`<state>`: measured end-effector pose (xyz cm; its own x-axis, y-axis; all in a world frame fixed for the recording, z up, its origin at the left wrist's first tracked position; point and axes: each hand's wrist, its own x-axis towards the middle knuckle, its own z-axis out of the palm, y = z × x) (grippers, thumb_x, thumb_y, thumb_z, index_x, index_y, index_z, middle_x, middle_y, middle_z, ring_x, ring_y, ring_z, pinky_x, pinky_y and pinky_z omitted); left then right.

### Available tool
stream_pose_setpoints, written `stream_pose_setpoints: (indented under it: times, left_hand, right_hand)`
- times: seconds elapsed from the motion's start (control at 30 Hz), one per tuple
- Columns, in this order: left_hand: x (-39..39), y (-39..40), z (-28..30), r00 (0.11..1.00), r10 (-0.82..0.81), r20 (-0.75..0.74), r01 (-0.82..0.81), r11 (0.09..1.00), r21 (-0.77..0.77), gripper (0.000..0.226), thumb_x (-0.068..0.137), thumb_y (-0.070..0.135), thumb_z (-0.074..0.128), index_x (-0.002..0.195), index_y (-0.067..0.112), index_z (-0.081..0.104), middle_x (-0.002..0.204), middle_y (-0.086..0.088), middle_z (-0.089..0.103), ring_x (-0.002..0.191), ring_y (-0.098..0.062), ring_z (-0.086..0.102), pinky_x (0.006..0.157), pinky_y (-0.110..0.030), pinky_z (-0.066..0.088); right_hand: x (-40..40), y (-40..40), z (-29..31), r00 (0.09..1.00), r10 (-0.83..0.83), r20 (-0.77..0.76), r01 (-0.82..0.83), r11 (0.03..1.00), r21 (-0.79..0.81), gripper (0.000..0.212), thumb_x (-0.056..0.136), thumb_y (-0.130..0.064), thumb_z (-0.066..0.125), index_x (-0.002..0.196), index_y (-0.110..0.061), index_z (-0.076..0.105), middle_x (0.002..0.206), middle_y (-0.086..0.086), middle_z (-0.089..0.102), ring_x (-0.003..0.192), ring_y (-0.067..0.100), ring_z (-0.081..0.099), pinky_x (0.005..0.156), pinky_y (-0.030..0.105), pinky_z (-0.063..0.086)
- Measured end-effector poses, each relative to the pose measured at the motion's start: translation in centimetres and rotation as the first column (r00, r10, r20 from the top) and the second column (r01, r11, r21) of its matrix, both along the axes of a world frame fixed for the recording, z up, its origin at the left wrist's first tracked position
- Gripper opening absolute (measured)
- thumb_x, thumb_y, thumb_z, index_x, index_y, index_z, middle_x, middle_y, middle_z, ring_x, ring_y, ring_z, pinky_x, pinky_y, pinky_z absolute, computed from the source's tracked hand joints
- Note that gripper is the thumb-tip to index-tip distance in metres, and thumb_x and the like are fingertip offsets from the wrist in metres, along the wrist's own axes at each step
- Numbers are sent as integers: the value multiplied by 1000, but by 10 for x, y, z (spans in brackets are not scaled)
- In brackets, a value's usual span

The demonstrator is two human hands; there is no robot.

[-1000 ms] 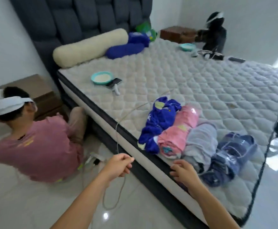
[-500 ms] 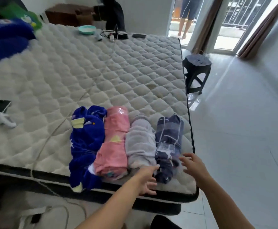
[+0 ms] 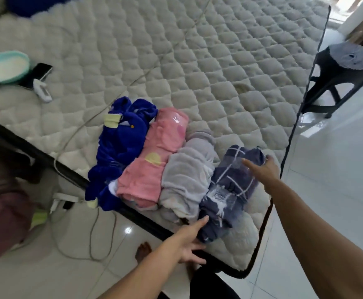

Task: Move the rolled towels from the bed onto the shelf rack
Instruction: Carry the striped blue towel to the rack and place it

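Observation:
Several rolled towels lie side by side at the near corner of the quilted bed (image 3: pixel 198 61): a deep blue towel (image 3: pixel 120 147), a pink towel (image 3: pixel 154 160), a grey towel (image 3: pixel 187 175) and a navy checked towel (image 3: pixel 232 186). My left hand (image 3: pixel 189 242) touches the near end of the navy checked towel with spread, straight fingers. At that towel's far end my right hand (image 3: pixel 264 169) lies on top, fingers extended. No shelf rack is in view.
A teal bowl (image 3: pixel 5 65), a phone (image 3: pixel 38 74) and a small white device (image 3: pixel 42 91) lie on the bed's left side. A cable (image 3: pixel 72 134) runs over the mattress to the floor. A dark stool (image 3: pixel 338 76) stands right of the bed. A seated person's sleeve (image 3: pixel 1 212) shows at left.
Both hands have moved forward onto the navy checked towel, left at its near end, right at its far end. The camera has come closer to the towels.

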<state>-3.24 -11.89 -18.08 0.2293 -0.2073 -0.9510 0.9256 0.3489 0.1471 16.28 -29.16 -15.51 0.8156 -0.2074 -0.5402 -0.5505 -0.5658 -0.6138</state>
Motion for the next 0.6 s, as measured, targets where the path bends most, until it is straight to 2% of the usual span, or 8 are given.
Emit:
stream_pose_setpoints:
  times: [0.07,0.13,0.2,0.27,0.33,0.4,0.5,0.6]
  left_hand:
    - [-1,-7,-1,998,52,-16,-52,999,10,78,80,48,68,145,24,33,153,-10,33,135,-34,40,96,-65,38]
    - [-1,-12,-3,996,86,-32,-86,996,20,78,80,48,69,145,23,33,153,-9,33,134,-33,41,96,-63,38]
    - [-1,-17,-4,993,118,-30,-117,993,31,76,81,48,68,145,23,35,150,-9,36,131,-32,44,98,-59,39]
    - [0,-20,-5,990,137,-19,-136,989,52,69,83,48,65,141,21,39,142,-9,43,122,-30,50,100,-54,40]
    - [-3,-22,-5,988,153,-7,-152,986,65,63,85,48,63,138,18,44,137,-11,48,114,-28,53,101,-49,41]
    - [-9,-25,-4,986,165,15,-166,984,66,61,85,48,62,135,16,48,133,-12,52,113,-28,53,101,-45,41]
    - [-15,-27,-1,982,180,55,-184,981,67,61,83,52,62,131,16,49,135,-12,52,118,-28,54,97,-42,43]
    - [-23,-30,2,972,220,86,-226,972,68,68,82,55,62,137,17,47,141,-11,50,123,-27,52,94,-40,44]
  right_hand:
    - [10,2,-7,996,18,-89,-19,1000,-10,98,68,-54,76,145,-16,29,146,14,41,128,40,45,86,50,46]
    - [11,4,-18,984,-26,-178,34,999,42,99,66,-52,79,145,-20,28,148,14,39,128,43,44,81,55,45]
    - [10,5,-27,974,-68,-214,89,992,90,87,67,-46,78,138,-22,34,141,16,45,122,43,49,85,57,48]
    - [10,6,-25,981,-102,-163,125,983,133,61,73,-36,74,123,-15,46,128,18,55,108,37,55,90,53,50]
    - [4,4,-19,987,-131,-92,145,976,165,46,77,-27,70,117,-9,54,114,17,61,95,31,55,83,42,50]
    - [-9,0,-8,988,-156,-4,154,969,194,36,79,-21,68,112,-8,59,102,14,62,88,28,55,74,36,45]
    - [-36,-3,10,973,-197,117,162,953,255,29,78,-19,68,105,-10,63,97,10,64,88,26,59,73,32,44]
    - [-61,1,35,959,-189,213,122,949,291,20,76,-16,70,94,-13,62,87,5,63,87,24,61,69,28,44]
